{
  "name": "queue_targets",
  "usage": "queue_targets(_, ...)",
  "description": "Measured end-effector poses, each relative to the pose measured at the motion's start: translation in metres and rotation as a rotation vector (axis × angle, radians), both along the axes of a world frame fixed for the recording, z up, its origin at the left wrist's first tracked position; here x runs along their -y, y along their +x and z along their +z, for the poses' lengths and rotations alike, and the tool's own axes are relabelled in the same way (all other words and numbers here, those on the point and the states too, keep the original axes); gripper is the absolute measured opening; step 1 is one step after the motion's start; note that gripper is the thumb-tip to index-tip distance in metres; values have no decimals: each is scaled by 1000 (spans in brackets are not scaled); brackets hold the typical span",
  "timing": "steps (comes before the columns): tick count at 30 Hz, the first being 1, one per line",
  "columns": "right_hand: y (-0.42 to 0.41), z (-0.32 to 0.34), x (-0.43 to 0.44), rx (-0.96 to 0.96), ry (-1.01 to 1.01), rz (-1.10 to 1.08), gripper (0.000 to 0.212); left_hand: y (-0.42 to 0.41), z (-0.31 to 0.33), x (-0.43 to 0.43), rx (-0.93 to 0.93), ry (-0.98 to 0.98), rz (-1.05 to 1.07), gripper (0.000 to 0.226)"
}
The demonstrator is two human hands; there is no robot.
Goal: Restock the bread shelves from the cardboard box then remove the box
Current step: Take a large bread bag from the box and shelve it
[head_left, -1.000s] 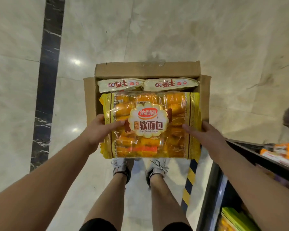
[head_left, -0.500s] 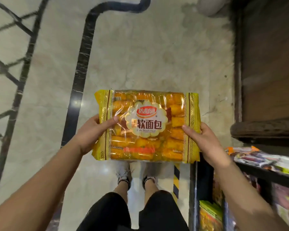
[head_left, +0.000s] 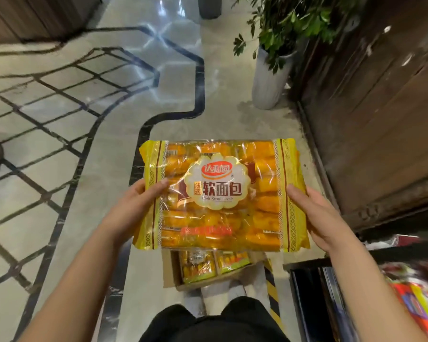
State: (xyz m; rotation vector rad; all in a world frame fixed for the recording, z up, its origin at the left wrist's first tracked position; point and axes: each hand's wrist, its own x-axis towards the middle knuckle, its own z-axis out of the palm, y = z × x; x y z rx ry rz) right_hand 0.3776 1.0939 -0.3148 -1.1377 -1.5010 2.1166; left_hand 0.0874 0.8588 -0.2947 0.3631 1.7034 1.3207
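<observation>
Spanning both hands' grip (head_left: 131,208) (head_left: 316,215), bread pack (head_left: 218,193)

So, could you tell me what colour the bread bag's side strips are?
Yellow with brown patterned bands, on the bread bag; head view.

Cardboard box (head_left: 169,272) mostly hidden behind bread bag (head_left: 220,193); only 2 small packs (head_left: 198,266) show. Shelf goods (head_left: 415,292) at right blurred, cut by frame edge; labels unreadable.

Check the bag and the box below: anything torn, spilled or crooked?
Nothing stands out. The bread bag looks sealed and level between the left hand and right hand. The cardboard box on the floor holds packets, nothing spilled.
</observation>
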Motion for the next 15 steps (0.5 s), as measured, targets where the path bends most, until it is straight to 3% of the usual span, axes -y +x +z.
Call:
queue_targets(4,13,11,2,-52,-21,-92,96,-5,7,-15,-42,31,-35,77)
queue_targets(9,44,32,28,-3,12,-298,52,-1,11,-41,-41,72,-185,67)
queue_targets(15,80,38,97,32,72,-613,70,7,15,-66,-66,136,-462,55)
